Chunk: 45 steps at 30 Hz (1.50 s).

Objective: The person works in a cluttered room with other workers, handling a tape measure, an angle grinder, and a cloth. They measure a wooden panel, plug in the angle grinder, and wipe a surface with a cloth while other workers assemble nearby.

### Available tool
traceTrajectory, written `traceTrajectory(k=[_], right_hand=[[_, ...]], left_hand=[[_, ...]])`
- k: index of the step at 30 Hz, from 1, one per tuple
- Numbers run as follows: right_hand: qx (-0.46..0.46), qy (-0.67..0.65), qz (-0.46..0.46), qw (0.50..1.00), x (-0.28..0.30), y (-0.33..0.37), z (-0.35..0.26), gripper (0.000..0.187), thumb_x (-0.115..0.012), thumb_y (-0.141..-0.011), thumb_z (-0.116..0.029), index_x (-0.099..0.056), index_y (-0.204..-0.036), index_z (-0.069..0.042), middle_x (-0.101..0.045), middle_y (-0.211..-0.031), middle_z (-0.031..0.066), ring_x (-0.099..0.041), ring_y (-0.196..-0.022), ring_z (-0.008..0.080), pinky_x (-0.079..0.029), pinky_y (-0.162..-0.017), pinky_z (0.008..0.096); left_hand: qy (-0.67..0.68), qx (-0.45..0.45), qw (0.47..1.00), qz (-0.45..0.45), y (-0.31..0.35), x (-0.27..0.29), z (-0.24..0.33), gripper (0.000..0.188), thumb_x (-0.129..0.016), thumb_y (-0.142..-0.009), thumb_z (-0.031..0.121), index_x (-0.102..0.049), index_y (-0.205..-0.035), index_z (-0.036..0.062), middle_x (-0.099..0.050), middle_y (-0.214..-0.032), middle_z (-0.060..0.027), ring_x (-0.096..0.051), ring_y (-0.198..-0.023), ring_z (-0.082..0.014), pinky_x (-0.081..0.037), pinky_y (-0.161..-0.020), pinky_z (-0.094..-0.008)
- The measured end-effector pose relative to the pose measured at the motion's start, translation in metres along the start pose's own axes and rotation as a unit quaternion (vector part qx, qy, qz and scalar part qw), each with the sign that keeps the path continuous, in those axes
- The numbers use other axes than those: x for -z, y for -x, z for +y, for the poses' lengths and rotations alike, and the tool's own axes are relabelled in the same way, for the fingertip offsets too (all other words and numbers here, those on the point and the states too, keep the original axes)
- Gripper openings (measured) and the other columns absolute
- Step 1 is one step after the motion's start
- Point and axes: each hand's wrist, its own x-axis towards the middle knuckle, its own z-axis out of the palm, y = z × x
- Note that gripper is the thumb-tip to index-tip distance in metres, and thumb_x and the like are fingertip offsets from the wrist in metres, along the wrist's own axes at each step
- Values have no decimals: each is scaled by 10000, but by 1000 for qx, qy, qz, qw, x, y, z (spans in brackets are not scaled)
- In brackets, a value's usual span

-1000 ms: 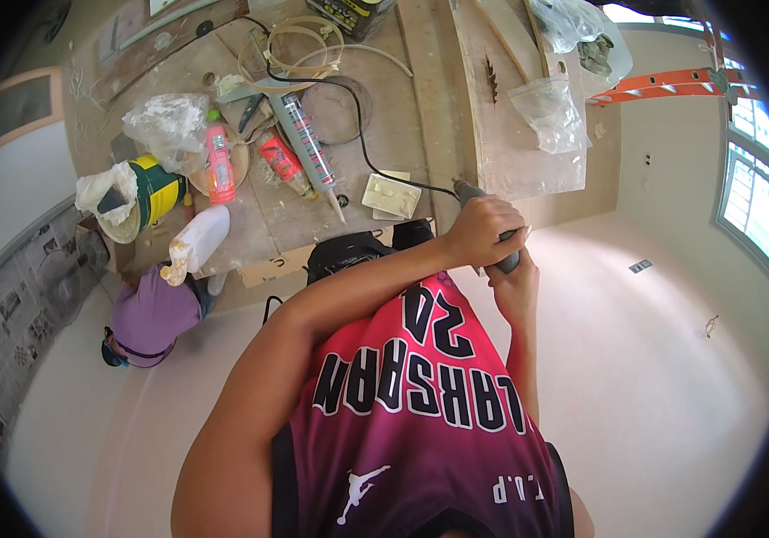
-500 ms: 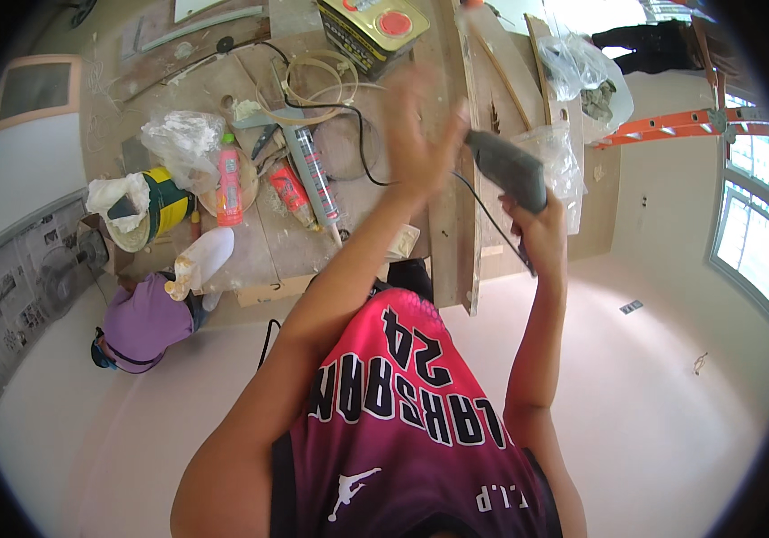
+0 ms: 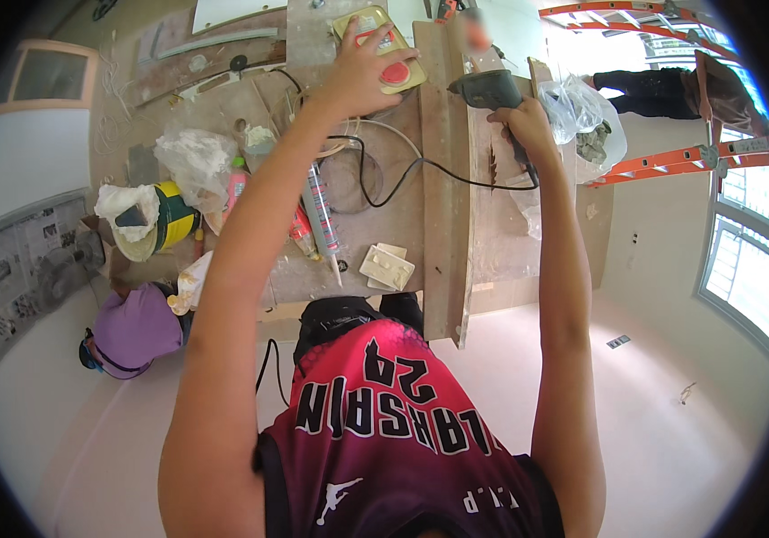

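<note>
My right hand (image 3: 526,124) is wrapped round the handle of a dark grey corded power drill (image 3: 489,90), held above the bench with its narrow front end pointing left. From the handle a black cord (image 3: 456,176) curves left over the bench. At the far middle, my left hand (image 3: 364,73) rests with spread fingers on the top of a yellowish metal can (image 3: 410,79), beside its round red cap (image 3: 395,73). Nearer to me lie a grey sealant cartridge (image 3: 322,213), a red tube (image 3: 302,235) and pale flat pieces (image 3: 388,266). My left forearm partly hides a pink bottle (image 3: 237,184).
Long wooden planks (image 3: 445,206) run across the bench (image 3: 393,170). To the left stand a green and yellow bucket (image 3: 176,220) and a plastic bag (image 3: 194,160). Bags (image 3: 595,125) and an orange ladder (image 3: 671,164) are at right. A person in purple (image 3: 139,330) is lower left; another (image 3: 662,92) stands far right.
My left hand has moved away from me and left, onto the can's top. My right hand has carried the drill farther out. The whole view has shifted somewhat.
</note>
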Motion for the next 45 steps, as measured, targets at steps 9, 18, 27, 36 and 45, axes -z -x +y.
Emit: traceTrajectory(k=[9, 18, 27, 36, 45], right_hand=[[18, 41, -23, 999, -12, -17, -8, 189, -781, -773, -118, -657, -855, -1, -572, -632, 14, -554, -518, 128, -434, -508, 298], [30, 0, -51, 998, 5, -23, 8, 257, -749, -786, -175, -699, -929, 33, -643, -705, 72, -603, -579, 155, -477, -559, 322], [31, 22, -56, 998, 20, -24, 17, 181, -664, -871, -140, -649, -916, 35, -631, -682, 65, -585, -533, 137, -464, -512, 283], [2, 73, -90, 993, 10, -16, -39, 116, -699, -806, -92, -703, -851, 15, -642, -707, 53, -562, -533, 130, -453, -513, 282], [-31, 57, -102, 993, 7, -14, -49, 83, -708, -811, -88, -678, -816, -10, -573, -660, 26, -534, -533, 110, -441, -496, 283]], left_hand=[[49, -29, 996, 66, 22, 33, 8, 591, -862, -745, 386, -693, -1293, 242, -550, -1474, -97, -421, -1409, -406, -400, -1156, -540], [375, 60, 906, 185, 26, -33, 194, 487, -746, -917, 341, -600, -1295, 72, -565, -1369, -137, -521, -1255, -370, -441, -1064, -496], [418, 282, 823, 262, -110, -129, 161, 570, -747, -860, 515, -749, -1088, -7, -746, -1016, -198, -693, -998, -356, -524, -909, -429], [406, 296, 836, 220, -120, -148, 127, 325, -737, -794, 402, -818, -899, 105, -738, -802, -164, -710, -766, -356, -553, -738, -448], [415, 293, 843, 176, -119, -138, 120, 344, -713, -793, 459, -837, -905, 158, -749, -798, -139, -712, -765, -351, -562, -767, -436]])
